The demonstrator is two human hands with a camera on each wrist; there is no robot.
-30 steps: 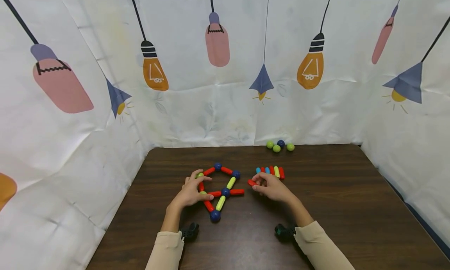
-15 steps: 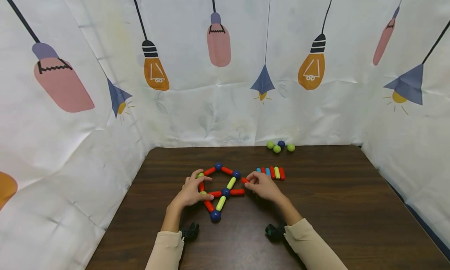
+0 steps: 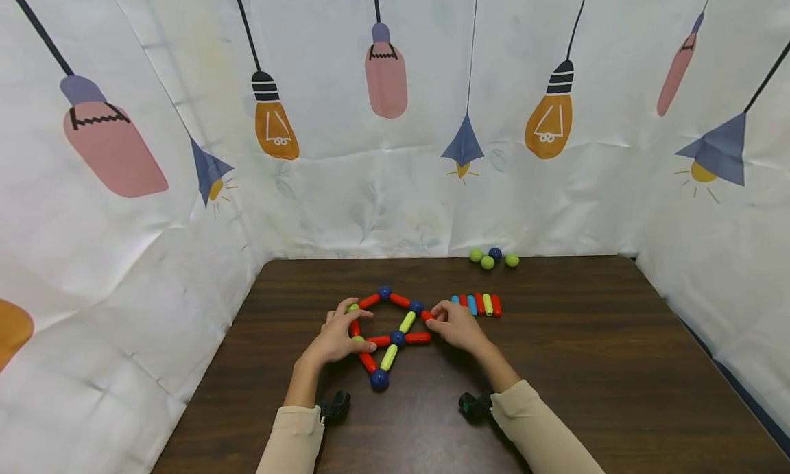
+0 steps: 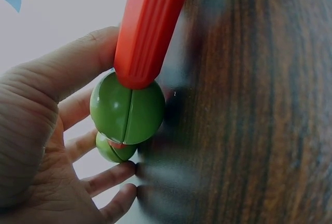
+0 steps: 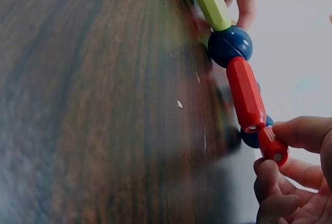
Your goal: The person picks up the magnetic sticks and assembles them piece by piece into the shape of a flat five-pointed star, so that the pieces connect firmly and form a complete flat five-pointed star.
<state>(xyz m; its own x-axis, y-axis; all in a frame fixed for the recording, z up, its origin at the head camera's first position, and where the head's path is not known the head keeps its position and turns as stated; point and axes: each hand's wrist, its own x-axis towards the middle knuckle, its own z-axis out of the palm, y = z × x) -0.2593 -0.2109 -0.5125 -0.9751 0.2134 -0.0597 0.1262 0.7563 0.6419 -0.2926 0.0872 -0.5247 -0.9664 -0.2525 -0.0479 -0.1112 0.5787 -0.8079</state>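
A flat frame of magnetic sticks and balls lies on the table. My left hand (image 3: 336, 337) holds its left side, thumb and fingers spread around two green balls (image 4: 127, 110); a red stick (image 4: 150, 32) runs from the nearer ball. Between thumb and fingertips, my right hand (image 3: 459, 326) pinches another red magnetic stick (image 5: 273, 145). Its far end is right at the blue ball (image 3: 416, 306) on the frame's right corner. Just below, a red stick (image 5: 246, 94) juts right from the middle blue ball (image 3: 398, 338), where yellow-green sticks (image 3: 389, 357) also meet.
Behind my right hand, several red, blue and yellow sticks (image 3: 479, 304) lie in a row. Green balls (image 3: 487, 262) and one blue ball (image 3: 495, 253) sit at the back edge of the dark wooden table (image 3: 586, 364). A patterned white cloth (image 3: 407, 206) hangs behind.
My right hand has moved left from beside the stick row, bringing its red stick up to the frame's right blue ball. The left hand has stayed in place.
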